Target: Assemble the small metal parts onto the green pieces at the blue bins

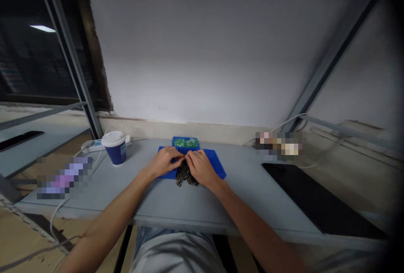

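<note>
Left hand (166,161) and right hand (202,169) meet fingertip to fingertip, any grip too small to tell, over small metallic parts (184,175) heaped at frame centre by a blue tray (218,165), each piece probably light, rigid, slippery, best edge-pinched.

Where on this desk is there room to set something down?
Free: between the larger blue tray and the black slab, and between the cup and left hand. Crowded: the middle, where the right hand meets it over small parts.
</note>
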{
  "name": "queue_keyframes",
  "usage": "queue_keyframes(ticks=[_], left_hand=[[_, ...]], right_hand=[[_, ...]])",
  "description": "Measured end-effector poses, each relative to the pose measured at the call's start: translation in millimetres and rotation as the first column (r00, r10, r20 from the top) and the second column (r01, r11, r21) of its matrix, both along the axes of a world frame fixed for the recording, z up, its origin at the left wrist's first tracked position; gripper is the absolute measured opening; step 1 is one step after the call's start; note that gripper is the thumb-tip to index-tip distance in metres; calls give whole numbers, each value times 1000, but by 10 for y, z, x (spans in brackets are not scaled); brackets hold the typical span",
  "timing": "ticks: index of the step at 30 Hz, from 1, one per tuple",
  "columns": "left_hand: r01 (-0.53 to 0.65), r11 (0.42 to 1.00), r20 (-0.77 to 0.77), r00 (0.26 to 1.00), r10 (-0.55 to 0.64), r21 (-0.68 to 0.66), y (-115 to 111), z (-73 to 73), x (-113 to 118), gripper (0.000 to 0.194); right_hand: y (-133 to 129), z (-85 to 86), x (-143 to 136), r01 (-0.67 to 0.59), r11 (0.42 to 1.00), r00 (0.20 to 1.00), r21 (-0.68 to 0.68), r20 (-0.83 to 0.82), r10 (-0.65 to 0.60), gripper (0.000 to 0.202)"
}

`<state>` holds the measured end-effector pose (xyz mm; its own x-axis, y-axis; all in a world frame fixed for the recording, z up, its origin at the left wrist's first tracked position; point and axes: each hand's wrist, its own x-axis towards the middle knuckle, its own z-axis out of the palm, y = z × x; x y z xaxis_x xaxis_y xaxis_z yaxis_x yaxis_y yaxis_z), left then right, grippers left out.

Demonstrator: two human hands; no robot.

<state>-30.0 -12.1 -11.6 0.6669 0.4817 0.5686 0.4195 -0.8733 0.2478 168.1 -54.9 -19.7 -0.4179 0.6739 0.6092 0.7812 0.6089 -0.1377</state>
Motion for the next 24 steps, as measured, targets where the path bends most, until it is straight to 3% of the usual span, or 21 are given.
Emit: queue_keyframes(ticks=[16,24], left_hand=[[-76,997,-45,996,76,0,-32,36,-21,19],[-39,999,-65,997,40,28,-21,24,-13,20]], right_hand=[[-31,40,7,-69,998,997,-4,-22,69,24],[-48,50,-18,-52,999,999,-7,-11,52,24]])
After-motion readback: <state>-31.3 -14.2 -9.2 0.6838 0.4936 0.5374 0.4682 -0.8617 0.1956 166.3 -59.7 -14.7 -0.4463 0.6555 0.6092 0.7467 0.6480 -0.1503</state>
